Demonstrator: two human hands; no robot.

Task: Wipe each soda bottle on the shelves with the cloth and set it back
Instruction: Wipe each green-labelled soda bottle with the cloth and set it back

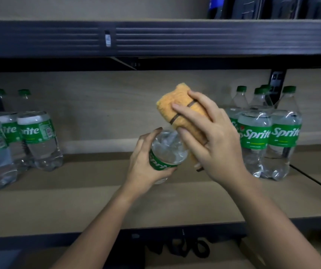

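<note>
Bottle [165, 152] in hand, label reading Sprite, held out over the middle of the shelf [97, 200] between the two groups that stand there. The left hand [146, 162] curls round its lower body at the green label, and the bottle tilts so its long axis runs up and to the right, the upper end going under the cloth [179, 107]. The right hand [210, 136] presses the folded orange cloth over that upper end, fingers spread and bent round the bundle — the cap itself is hidden beneath it. So the cloth sits just above and right of the gripping hand, touching the bottle, and the right hand is the one placed to wipe along the axis, likely downward toward the label, while the left turns or steadies it.

On the shelf, three bottles [29, 140] stand at the left and a cluster [268, 136] at the right, all capped and full of clear soda. The open stretch between them — directly beyond the hands — looks the likely spot to set this one back. Dark bottles [262, 6] stand on the shelf above.
</note>
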